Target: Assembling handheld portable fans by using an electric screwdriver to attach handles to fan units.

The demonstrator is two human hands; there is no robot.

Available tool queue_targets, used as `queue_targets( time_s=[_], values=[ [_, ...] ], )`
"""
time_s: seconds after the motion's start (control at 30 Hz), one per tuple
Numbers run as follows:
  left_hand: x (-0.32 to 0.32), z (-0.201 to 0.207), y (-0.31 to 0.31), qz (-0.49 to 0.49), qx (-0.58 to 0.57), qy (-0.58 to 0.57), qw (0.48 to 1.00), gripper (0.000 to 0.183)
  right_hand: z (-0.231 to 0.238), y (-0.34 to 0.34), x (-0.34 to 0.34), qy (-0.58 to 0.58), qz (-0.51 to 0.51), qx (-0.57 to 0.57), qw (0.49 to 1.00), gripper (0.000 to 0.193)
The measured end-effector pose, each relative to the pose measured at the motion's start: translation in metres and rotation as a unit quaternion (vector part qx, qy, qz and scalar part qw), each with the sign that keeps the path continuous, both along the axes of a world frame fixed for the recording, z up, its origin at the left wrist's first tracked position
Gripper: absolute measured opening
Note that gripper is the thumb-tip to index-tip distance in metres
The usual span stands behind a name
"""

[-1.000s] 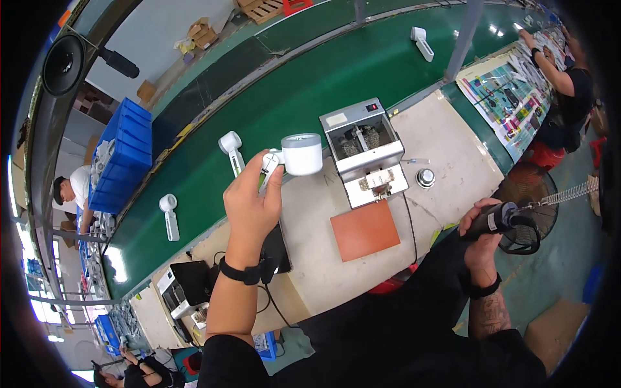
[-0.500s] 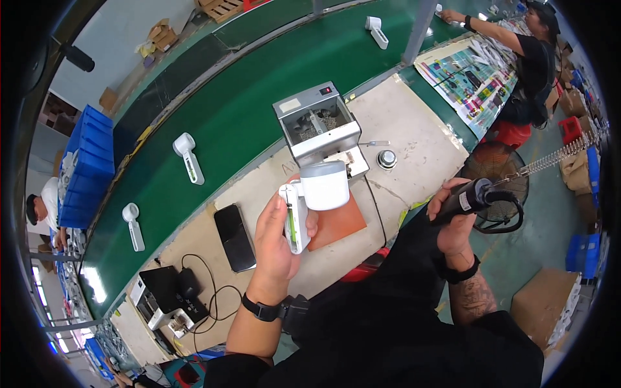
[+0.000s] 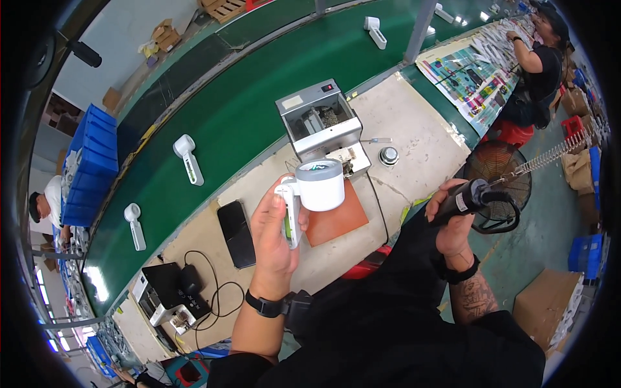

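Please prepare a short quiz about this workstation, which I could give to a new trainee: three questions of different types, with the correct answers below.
1. True or false: the black phone lies to the left of the orange mat.

2. Which grip holds the black tool?

3. Fill in the colour: the white device in the left grip has a ____ band around its top.

Key:
1. True.
2. The right grip.
3. Grey.
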State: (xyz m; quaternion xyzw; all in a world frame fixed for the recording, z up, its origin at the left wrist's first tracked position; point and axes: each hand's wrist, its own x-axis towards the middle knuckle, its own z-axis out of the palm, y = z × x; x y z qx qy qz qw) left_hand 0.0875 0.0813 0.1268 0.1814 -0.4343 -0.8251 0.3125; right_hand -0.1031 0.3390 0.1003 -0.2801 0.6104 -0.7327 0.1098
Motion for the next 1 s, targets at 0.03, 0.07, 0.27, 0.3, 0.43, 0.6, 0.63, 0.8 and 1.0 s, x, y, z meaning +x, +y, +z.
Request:
queue_targets(
  time_s=[0.03,0.07,0.27,0.3,0.43,0.6,0.63,0.8,1.0],
  values=[
    [0.000,-0.001,0.001,-0.009,0.001,-0.002,1.000,0.049,0.001,0.000,0.000,0.001,0.000,0.002,1.000,0.098],
    [0.000,-0.001,0.001,-0.017,0.002,-0.004,1.000,0.048,0.001,-0.001,0.001,0.001,-0.001,0.001,1.000,0.098],
    [0.001,-0.005,0.003,-0.074,0.072,0.002,0.995,0.054,0.001,0.000,0.002,-0.001,0.010,-0.003,1.000,0.098],
    [0.000,-0.003,0.005,-0.074,0.072,0.002,0.995,0.054,0.001,0.001,0.002,-0.003,0.010,-0.006,1.000,0.097],
    [-0.001,0.012,0.021,-0.082,0.008,-0.040,0.996,0.035,0.004,0.004,0.000,-0.011,0.009,-0.019,1.000,0.095],
    [0.005,-0.004,0.036,-0.198,-0.050,-0.148,0.968,0.037,0.009,-0.010,-0.006,-0.010,0.014,-0.074,0.997,0.094],
    [0.002,-0.011,0.034,-0.202,-0.047,-0.144,0.968,0.037,0.013,-0.017,-0.008,-0.011,0.018,-0.086,0.996,0.095],
    [-0.019,-0.026,0.030,-0.123,-0.500,-0.216,0.830,0.021,0.054,-0.058,-0.017,0.027,0.057,-0.139,0.988,0.095],
    [-0.035,-0.040,0.032,-0.023,-0.538,-0.212,0.816,0.022,0.081,-0.122,-0.016,0.060,0.101,-0.149,0.982,0.098]
  ],
)
